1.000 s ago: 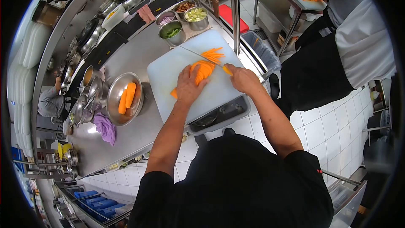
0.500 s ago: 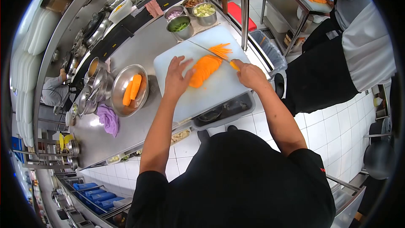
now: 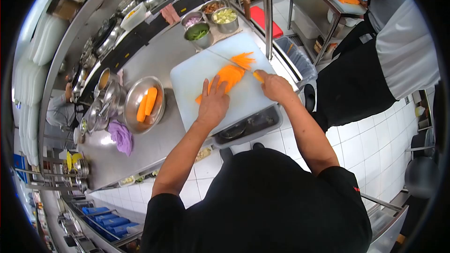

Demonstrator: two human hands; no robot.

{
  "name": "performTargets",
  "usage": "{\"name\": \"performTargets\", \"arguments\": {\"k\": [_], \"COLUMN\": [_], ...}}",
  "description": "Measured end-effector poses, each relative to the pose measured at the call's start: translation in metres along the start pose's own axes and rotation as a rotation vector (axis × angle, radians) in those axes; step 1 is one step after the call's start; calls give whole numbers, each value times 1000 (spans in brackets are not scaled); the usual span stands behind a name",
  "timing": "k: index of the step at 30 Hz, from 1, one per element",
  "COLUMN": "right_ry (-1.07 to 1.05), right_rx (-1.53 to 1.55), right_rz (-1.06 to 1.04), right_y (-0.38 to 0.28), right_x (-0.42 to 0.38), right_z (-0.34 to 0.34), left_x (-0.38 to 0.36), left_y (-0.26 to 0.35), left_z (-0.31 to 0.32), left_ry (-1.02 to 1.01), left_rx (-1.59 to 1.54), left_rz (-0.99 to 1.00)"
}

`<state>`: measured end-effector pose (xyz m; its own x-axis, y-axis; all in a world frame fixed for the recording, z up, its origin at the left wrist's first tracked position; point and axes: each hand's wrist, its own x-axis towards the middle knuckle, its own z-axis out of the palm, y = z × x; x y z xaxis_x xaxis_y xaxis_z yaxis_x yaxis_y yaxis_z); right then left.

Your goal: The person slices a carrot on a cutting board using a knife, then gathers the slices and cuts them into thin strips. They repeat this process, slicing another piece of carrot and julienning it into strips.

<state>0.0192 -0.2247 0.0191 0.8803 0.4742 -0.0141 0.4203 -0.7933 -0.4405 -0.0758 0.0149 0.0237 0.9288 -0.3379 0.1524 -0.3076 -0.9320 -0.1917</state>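
Observation:
On the white cutting board (image 3: 187, 72), a fanned-out row of carrot slices (image 3: 231, 75) lies under and beyond my left hand (image 3: 214, 106). That hand rests with its fingers spread over the near end of the slices. My right hand (image 3: 277, 87) grips a knife (image 3: 258, 77) by its orange-yellow handle. The thin blade points to the far left across the board, between the slices and a small pile of carrot strips (image 3: 243, 59). Left of the board, two whole peeled carrots (image 3: 150, 101) lie in a steel bowl (image 3: 160, 113).
Steel pots of chopped food, including green pieces (image 3: 197, 34) and pale cubes (image 3: 224, 16), stand behind the board. A purple cloth (image 3: 121, 137) lies left. Below the board's edge is a grey tub (image 3: 253, 131). A co-worker in a black apron (image 3: 355, 84) stands at right.
My left hand has come down and toward me, from raised beside the carrot slices to resting on them. The slices now spread further toward the near left. The knife stays in my right hand.

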Motion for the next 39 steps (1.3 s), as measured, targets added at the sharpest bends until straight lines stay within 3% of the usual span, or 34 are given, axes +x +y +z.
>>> {"name": "performTargets", "arguments": {"k": [2, 5, 8, 12, 17, 20, 23, 27, 31, 33, 35, 39], "right_ry": [9, 52, 41, -5, -42, -3, 8, 70, 97, 96, 110, 69], "right_rx": [19, 83, 103, 99, 112, 106, 112, 85, 93, 98, 110, 100], "right_rz": [-3, 14, 25, 76, 124, 103, 82, 25, 29, 35, 25, 39], "right_y": [-1, -1, -3, -8, -10, -6, -2, 5, 3, 4, 4, -1], "right_x": [-2, -4, -8, -10, -11, -13, -10, -8, -9, -8, -8, -10], "right_z": [0, 0, -1, -6, -7, -2, 3, 13, 10, 10, 11, 4], "left_x": [2, 29, 79, 166, 244, 259, 246, 193, 117, 75, 29, -32], "left_y": [5, 5, 23, 41, 47, 41, 32, -9, -70, -91, -114, -84], "left_z": [-3, -9, -46, -98, -98, -108, -105, -118, -91, -74, -28, 4], "left_ry": [72, 79, 272, 65, 208, 44, 181, -29, 59, 6, -89, -89], "left_rx": [-37, -336, -440, -425, -815, -872, -1045, -1191, -1077, -926, -764, -537], "left_rz": [-7, 42, 62, 23, 36, -94, 5, 82, -152, -376, -473, -568]}}
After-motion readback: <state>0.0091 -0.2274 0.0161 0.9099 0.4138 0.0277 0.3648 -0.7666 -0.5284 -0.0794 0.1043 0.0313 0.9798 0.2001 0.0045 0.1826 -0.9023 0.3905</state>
